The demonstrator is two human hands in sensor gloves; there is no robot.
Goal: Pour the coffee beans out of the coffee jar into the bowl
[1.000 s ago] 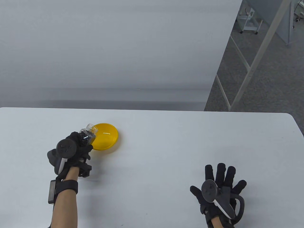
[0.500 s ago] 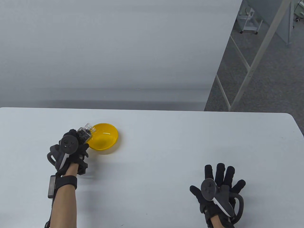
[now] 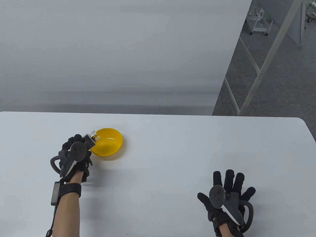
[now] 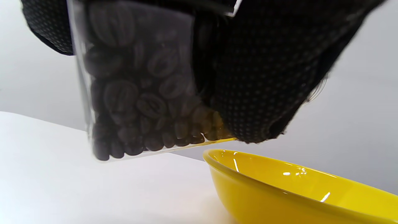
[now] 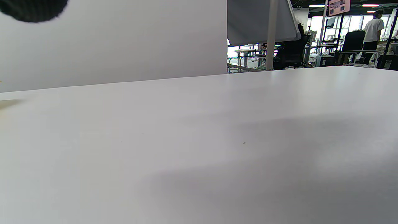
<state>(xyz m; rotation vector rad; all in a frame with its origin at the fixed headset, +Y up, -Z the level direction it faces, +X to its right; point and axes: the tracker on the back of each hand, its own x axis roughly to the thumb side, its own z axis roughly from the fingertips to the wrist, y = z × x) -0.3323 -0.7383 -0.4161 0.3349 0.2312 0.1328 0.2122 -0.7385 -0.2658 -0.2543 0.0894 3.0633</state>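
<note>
Tabletop bowl (image 3: 108,142) half-hidden (jar (image 3: 90,139) overlaps rim).

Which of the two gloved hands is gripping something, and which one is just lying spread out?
The left hand grips the coffee jar, tilted toward the yellow bowl. The right hand holds nothing, fingers spread over the table.

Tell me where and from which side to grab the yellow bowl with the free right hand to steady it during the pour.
Pinch the yellow bowl at its right rim, coming in from the right. It is shallow with a thin flared lip, so probably only the rim offers a hold. The coffee jar and left hand occupy its left edge, while the right hand rests flat on the table.
</note>
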